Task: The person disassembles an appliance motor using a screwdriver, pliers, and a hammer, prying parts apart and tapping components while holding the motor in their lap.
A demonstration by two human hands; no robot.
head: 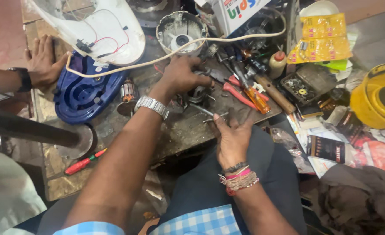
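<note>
My left hand [183, 76], with a metal watch on its wrist, is clasped over a small grey metal motor part [199, 93] on the worn workbench [179, 130]. My right hand [231, 137], with thread and bead bands at the wrist, pinches a thin metal rod-like tool [205, 111] whose tip points at that part. A copper-wound armature [127, 91] lies just left of my left wrist. What the left palm covers is hidden.
Another person's hand [42, 58] rests on the bench at the left, beside a blue plastic base [83, 93] and a white housing [101, 30]. Red pliers [238, 93], an orange-handled screwdriver [255, 98], a tray of washers [301, 85] and a yellow container [377, 95] crowd the right.
</note>
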